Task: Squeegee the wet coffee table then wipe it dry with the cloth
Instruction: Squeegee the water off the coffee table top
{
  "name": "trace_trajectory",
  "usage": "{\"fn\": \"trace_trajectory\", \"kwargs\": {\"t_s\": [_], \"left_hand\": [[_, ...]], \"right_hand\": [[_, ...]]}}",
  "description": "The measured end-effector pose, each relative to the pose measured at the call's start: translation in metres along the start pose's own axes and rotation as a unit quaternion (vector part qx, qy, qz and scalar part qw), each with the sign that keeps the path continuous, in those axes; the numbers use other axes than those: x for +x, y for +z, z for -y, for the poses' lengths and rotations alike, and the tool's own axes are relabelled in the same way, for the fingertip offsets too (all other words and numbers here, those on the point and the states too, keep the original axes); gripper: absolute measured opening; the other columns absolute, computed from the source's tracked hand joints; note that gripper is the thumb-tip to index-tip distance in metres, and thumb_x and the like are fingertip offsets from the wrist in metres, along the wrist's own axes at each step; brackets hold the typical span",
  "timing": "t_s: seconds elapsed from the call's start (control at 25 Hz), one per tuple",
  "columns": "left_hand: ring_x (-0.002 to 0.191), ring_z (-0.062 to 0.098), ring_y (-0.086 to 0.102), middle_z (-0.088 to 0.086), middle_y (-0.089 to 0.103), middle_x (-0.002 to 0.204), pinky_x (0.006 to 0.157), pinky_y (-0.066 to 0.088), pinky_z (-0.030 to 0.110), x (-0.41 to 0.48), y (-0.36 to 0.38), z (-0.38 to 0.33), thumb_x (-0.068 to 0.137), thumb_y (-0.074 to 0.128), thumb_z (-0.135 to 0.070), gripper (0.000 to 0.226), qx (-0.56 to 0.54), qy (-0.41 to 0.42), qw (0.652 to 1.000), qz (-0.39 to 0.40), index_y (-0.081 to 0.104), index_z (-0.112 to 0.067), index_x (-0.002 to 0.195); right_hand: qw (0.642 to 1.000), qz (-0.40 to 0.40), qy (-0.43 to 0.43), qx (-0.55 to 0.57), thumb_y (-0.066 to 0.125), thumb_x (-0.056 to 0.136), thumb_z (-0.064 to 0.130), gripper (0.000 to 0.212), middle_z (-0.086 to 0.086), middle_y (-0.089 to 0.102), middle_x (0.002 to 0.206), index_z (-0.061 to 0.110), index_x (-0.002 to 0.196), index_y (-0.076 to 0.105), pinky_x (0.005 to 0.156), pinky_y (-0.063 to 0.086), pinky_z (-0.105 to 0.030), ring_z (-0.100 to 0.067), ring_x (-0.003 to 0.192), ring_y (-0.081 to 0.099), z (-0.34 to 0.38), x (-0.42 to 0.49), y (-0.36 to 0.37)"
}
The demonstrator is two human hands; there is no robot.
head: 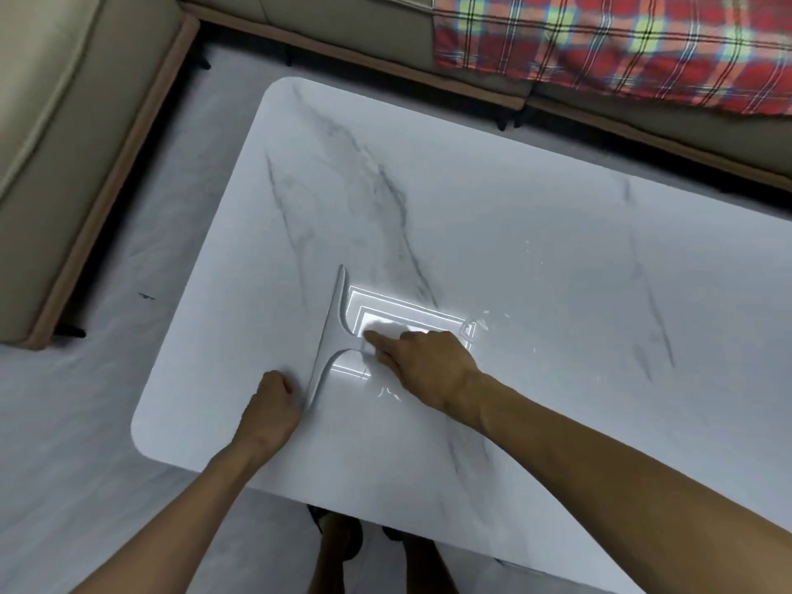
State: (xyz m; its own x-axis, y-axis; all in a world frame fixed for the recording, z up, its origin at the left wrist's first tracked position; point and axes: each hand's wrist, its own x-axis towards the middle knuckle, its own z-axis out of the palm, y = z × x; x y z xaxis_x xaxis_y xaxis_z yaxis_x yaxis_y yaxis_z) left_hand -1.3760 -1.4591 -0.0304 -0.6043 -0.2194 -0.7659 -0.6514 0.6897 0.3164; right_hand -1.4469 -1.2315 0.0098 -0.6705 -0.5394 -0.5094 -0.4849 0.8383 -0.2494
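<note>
A white squeegee [332, 332] lies with its blade on the white marble coffee table [514, 216], blade running from far to near at the table's left part. My right hand [422, 364] grips the squeegee's handle, index finger stretched along it toward the blade. My left hand [272, 407] is curled at the near end of the blade, touching it. Water drops and streaks [505, 319] glint on the table to the right of the squeegee. A bright ceiling-light reflection sits under my right hand. No cloth is in view.
A beige sofa [64, 143] stands left of the table and along its far side. A red plaid blanket [621, 40] hangs over the sofa at top right. Pale floor [85, 443] surrounds the table. My legs [343, 550] show below the near edge.
</note>
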Motion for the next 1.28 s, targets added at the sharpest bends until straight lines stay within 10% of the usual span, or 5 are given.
{"fn": "trace_trajectory", "kwargs": {"t_s": [0.24, 0.52, 0.84, 1.28], "left_hand": [[0.143, 0.035, 0.021, 0.028, 0.019, 0.152, 0.096, 0.037, 0.036, 0.010, 0.008, 0.006, 0.084, 0.039, 0.003, 0.017, 0.070, 0.003, 0.994, 0.089, 0.040, -0.014, 0.086], [0.071, 0.026, 0.056, 0.012, 0.058, 0.085, 0.055, 0.042, 0.030, 0.005, -0.009, 0.011, 0.085, 0.043, -0.005, 0.012, 0.010, 0.008, 1.000, -0.014, 0.043, -0.011, 0.095], [0.066, 0.020, 0.049, 0.006, 0.051, 0.078, 0.050, 0.034, 0.030, 0.005, -0.059, 0.045, 0.092, 0.041, -0.011, 0.012, -0.055, -0.041, 0.991, -0.117, 0.042, -0.010, 0.104], [0.069, 0.015, 0.048, 0.007, 0.053, 0.089, 0.055, 0.036, 0.027, 0.005, -0.030, 0.034, 0.086, 0.046, -0.004, 0.021, -0.014, -0.007, 0.999, 0.047, 0.039, -0.014, 0.103]], "right_hand": [[0.990, 0.003, 0.141, 0.004, 0.021, 0.103, 0.044, 0.044, 0.001, 0.063, 0.100, 0.047, 0.147, 0.022, 0.067, 0.043, -0.035, -0.029, 0.088, 0.064, -0.074, -0.085, 0.013], [0.989, -0.032, 0.143, 0.037, 0.019, 0.101, 0.049, 0.041, 0.002, 0.063, 0.098, 0.045, 0.140, 0.032, 0.068, 0.045, -0.037, -0.033, 0.088, 0.063, -0.043, -0.101, 0.001], [0.993, 0.002, -0.098, -0.067, 0.027, 0.105, 0.038, 0.041, -0.002, 0.062, 0.120, 0.042, 0.146, 0.031, 0.066, 0.031, -0.031, -0.030, 0.103, 0.063, 0.093, 0.058, 0.010], [0.978, -0.052, 0.200, 0.015, 0.019, 0.102, 0.048, 0.038, 0.001, 0.067, 0.096, 0.050, 0.137, 0.035, 0.064, 0.041, -0.033, -0.029, 0.087, 0.064, -0.047, -0.043, 0.005]]}}
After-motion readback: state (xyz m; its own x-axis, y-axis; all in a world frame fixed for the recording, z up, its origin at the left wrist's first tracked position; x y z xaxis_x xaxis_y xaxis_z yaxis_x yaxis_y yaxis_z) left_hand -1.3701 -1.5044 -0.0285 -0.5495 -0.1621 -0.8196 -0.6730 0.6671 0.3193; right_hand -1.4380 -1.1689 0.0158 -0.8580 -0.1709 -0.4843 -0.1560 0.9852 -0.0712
